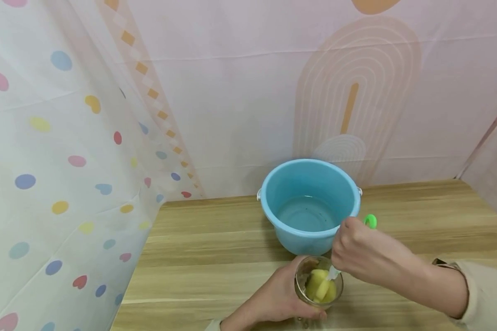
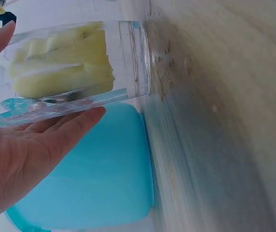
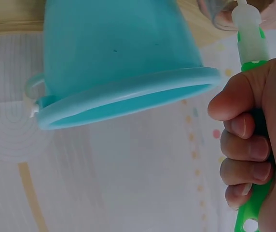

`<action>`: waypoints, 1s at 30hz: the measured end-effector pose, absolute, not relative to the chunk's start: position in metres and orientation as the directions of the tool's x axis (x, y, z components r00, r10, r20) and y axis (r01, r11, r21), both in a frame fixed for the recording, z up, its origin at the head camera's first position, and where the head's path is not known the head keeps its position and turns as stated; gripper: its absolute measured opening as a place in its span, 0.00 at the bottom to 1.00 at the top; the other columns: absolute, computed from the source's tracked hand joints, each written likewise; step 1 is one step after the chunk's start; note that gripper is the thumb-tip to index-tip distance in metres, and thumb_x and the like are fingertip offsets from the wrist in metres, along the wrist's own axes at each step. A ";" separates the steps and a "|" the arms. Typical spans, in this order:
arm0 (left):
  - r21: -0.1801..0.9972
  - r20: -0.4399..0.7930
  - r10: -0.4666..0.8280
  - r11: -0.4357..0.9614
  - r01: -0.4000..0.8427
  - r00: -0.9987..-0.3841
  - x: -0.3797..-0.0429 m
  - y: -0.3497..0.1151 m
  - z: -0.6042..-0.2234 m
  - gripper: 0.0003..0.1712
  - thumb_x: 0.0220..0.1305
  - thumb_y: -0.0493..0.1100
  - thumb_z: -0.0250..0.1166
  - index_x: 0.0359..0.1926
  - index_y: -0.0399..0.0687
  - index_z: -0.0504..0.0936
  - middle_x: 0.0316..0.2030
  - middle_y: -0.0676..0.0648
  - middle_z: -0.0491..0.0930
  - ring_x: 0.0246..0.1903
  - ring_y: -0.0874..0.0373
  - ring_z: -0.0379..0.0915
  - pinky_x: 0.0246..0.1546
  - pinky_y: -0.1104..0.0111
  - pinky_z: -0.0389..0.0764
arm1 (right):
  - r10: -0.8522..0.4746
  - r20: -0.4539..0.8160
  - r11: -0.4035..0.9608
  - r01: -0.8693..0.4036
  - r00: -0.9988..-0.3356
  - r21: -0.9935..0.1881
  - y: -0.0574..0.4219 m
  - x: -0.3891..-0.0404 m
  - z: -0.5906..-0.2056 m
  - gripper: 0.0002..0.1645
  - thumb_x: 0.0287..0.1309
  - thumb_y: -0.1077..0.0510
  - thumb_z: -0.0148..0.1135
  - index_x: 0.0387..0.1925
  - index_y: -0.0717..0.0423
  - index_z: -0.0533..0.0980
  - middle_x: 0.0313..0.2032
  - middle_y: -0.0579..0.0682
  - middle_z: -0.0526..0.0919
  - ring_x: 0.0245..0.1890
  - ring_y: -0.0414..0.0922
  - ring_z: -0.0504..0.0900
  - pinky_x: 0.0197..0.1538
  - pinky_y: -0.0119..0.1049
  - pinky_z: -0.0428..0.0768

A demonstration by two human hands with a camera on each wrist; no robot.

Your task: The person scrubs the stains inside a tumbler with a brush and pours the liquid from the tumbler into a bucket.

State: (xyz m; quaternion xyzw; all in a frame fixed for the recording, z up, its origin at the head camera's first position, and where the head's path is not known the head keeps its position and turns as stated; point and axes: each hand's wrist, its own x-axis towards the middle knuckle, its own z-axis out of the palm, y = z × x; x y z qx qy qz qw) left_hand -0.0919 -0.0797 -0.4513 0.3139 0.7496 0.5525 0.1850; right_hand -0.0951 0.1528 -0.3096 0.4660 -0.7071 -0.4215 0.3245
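Note:
My left hand (image 1: 278, 295) holds a clear drinking glass (image 2: 127, 58), with the thumb on one side and fingers on the other. The glass stands mouth up, its base right at the tabletop in the left wrist view. Inside it sits the yellow sponge head (image 1: 320, 286) of a bottle brush, pressed along the glass wall. My right hand (image 1: 366, 250) grips the brush's green handle (image 3: 255, 205) in a fist above the rim. The handle's looped end sticks out past the fist, and a white neck (image 3: 248, 29) runs down to the sponge.
Just behind the glass stands a light blue bucket (image 1: 300, 240) with shallow water in it and a handle fixing on each side. The wood-grain table (image 1: 199, 239) has wet drops near the glass. Patterned cloth (image 1: 232, 115) hangs at the back and sides.

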 end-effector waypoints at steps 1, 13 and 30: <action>0.943 0.074 0.675 0.192 0.271 -0.734 -0.092 -0.080 -0.451 0.50 0.52 0.46 0.85 0.72 0.59 0.67 0.63 0.59 0.76 0.60 0.65 0.73 0.63 0.68 0.75 | -0.936 0.070 0.207 -0.377 -0.346 0.903 0.152 -0.094 -0.309 0.17 0.31 0.69 0.60 0.12 0.64 0.58 0.11 0.55 0.63 0.14 0.43 0.59 0.29 0.31 0.54; 0.958 0.062 0.674 0.167 0.233 -0.736 -0.091 -0.080 -0.452 0.49 0.52 0.45 0.85 0.70 0.66 0.67 0.62 0.60 0.76 0.57 0.64 0.75 0.59 0.68 0.78 | -0.967 0.065 0.140 -0.295 -0.248 0.945 0.130 -0.083 -0.297 0.22 0.29 0.61 0.55 0.12 0.56 0.48 0.13 0.46 0.50 0.17 0.38 0.51 0.30 0.30 0.51; 0.946 0.081 0.681 0.177 0.271 -0.727 -0.092 -0.080 -0.451 0.53 0.52 0.47 0.85 0.74 0.69 0.64 0.64 0.60 0.75 0.59 0.64 0.74 0.61 0.67 0.76 | -0.952 0.027 0.135 -0.341 -0.305 0.930 0.113 -0.098 -0.291 0.24 0.37 0.61 0.56 0.12 0.45 0.49 0.16 0.45 0.45 0.21 0.40 0.46 0.28 0.31 0.52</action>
